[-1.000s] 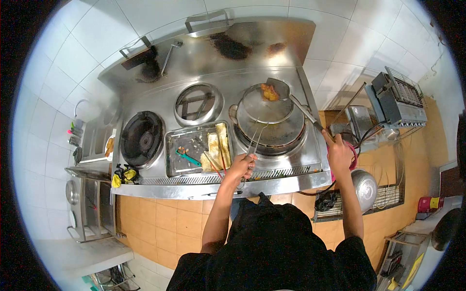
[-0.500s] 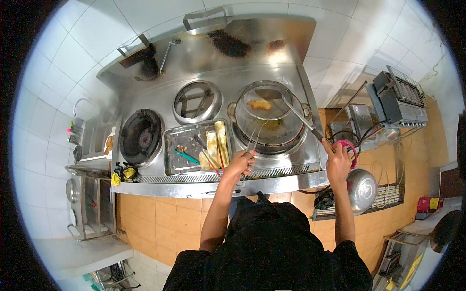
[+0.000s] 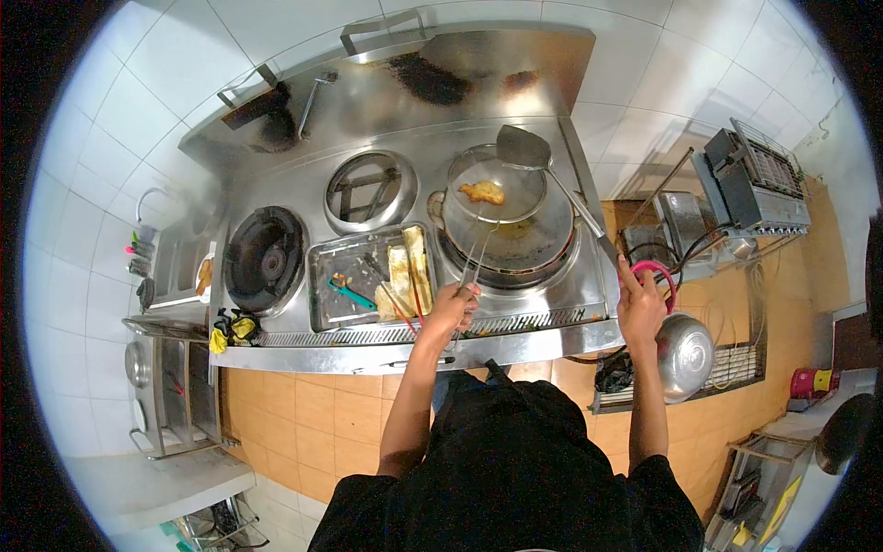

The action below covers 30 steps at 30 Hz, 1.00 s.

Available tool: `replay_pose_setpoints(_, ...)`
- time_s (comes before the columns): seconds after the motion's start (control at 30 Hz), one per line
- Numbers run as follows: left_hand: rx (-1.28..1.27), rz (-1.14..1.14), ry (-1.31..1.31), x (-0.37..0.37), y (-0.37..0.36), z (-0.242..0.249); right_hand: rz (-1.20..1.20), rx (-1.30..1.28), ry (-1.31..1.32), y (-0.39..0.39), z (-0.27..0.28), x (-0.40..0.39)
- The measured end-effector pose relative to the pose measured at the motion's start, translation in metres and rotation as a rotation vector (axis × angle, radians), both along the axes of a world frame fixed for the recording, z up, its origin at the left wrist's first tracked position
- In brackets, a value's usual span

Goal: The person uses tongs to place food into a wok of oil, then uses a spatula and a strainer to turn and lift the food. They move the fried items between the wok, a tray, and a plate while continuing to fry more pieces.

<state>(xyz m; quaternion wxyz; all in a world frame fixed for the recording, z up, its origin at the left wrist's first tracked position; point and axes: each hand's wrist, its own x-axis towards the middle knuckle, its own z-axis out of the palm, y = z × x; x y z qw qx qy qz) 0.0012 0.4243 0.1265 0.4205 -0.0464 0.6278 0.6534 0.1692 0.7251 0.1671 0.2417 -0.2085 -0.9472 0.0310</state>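
Observation:
My left hand (image 3: 452, 311) is closed around the handle of a round wire-mesh strainer (image 3: 520, 195), held over a wok (image 3: 556, 247) on the right burner. One golden fried piece (image 3: 482, 191) lies in the strainer's mesh, left of its middle. In my right hand (image 3: 641, 308) is the handle of a metal spatula (image 3: 524, 148). The spatula's blade is beyond the strainer's far right rim, angled toward the back panel. Oil shows at the bottom of the wok through and below the mesh.
A metal tray (image 3: 322, 276) left of the wok holds a teal-handled tool (image 3: 351, 294), red sticks and pale greasy pieces. Behind it stands a metal ring (image 3: 372, 193), with a black burner (image 3: 265, 259) farther left. A steel bowl (image 3: 686, 357) is low at right, near a pink ring-shaped rim (image 3: 670, 285).
The spatula blade has moved from over the strainer to beyond its far rim. The fried piece sits slightly farther back and left, with the strainer shifted a little the same way.

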Motion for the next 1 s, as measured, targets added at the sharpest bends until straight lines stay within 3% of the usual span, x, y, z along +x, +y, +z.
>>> replay_pose_setpoints(0.43, 0.045, 0.050, -0.008, 0.005, -0.008, -0.008, 0.020, -0.184, -0.017, -0.007, 0.000, -0.008)
replay_pose_setpoints(0.6, 0.014, 0.058, 0.038, 0.006, -0.008, -0.008, 0.146, -0.541, -0.069, -0.013, 0.000, -0.013)
replay_pose_setpoints(0.73, -0.030, 0.072, 0.098, 0.005, -0.010, -0.024, 0.177, -0.631, -0.184, -0.024, 0.019, -0.014)
replay_pose_setpoints(0.83, -0.155, 0.053, 0.249, 0.005, -0.012, -0.031, 0.201, -0.609, -0.397, -0.026, 0.023, -0.016)
replay_pose_setpoints(0.9, -0.373, -0.005, 0.662, 0.007, -0.012, -0.027, 0.230, -0.658, -0.431, -0.027, 0.019, -0.017)
replay_pose_setpoints(1.0, -0.459, -0.060, 0.720, 0.006, -0.017, -0.013, 0.231, -0.730, -0.455, -0.033, 0.024, -0.017)
